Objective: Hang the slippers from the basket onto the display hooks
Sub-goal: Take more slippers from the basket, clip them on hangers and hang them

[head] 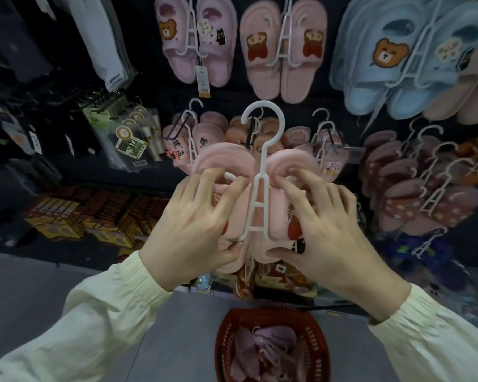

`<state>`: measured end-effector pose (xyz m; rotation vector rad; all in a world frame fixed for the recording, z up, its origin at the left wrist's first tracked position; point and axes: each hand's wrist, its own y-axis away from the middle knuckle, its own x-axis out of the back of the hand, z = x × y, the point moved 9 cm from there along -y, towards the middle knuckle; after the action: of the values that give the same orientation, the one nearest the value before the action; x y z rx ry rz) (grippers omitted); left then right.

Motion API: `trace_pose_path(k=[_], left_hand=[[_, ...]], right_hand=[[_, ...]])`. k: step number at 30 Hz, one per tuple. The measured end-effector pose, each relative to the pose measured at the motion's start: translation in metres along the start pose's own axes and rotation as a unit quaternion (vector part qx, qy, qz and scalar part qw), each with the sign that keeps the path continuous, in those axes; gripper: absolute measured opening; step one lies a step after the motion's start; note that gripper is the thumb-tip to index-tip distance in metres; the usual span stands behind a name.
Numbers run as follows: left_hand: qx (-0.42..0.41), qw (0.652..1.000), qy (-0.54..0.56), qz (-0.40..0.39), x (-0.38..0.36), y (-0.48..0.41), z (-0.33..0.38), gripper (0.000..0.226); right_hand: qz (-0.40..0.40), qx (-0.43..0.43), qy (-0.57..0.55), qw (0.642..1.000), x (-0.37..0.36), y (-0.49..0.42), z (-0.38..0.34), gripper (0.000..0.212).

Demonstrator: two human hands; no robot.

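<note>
- Red basket (319, 351) on floor: holds mauve slippers (262, 351) with white hangers.
- Left hand (196, 224), right hand (326, 224): fingers clasp pink slipper pair (226, 164) on white hanger (260, 172).

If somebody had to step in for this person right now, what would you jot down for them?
Left hand: gripping the left slipper of the pink pair.
Right hand: gripping the right slipper of the same pair.
The pair sits on a white hanger, hook pointing up, held in front of the wall and not yet on a display hook.
Done: many pairs already hang on the wall, such as the pink bear pair above.
Left: hang this pair, probably in the middle row straight ahead, then take the pinkish slippers from the red basket on the floor.
</note>
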<state>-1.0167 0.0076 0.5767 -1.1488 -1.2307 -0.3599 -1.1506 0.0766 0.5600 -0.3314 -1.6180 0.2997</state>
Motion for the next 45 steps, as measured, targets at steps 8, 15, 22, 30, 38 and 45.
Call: trace_pose_path(k=[8,15,22,30,38,45], left_hand=[[-0.019,0.999,0.029,0.0,-0.014,-0.029,0.0,0.086],[-0.03,0.999,0.01,0.016,-0.014,-0.074,0.0,0.087],[-0.032,0.998,-0.033,0.042,0.001,-0.124,-0.001,0.088],[-0.033,0.992,-0.077,0.089,0.022,-0.163,-0.013,0.089],[-0.038,0.979,-0.127,0.155,0.035,-0.199,-0.032,0.09],[-0.017,0.979,-0.133,0.154,0.007,-0.23,-0.055,0.089]], right_hand=[[0.032,-0.025,0.088,0.995,0.0,-0.01,0.017,0.093],[0.054,-0.025,0.109,0.992,0.026,-0.031,0.041,0.074],[0.089,-0.01,0.148,0.985,0.059,-0.062,0.07,0.077],[0.133,0.011,0.159,0.978,0.087,-0.096,0.086,0.077],[0.16,0.019,0.188,0.969,0.098,-0.144,0.101,0.088],[0.138,0.01,0.178,0.974,0.082,-0.186,0.115,0.095]])
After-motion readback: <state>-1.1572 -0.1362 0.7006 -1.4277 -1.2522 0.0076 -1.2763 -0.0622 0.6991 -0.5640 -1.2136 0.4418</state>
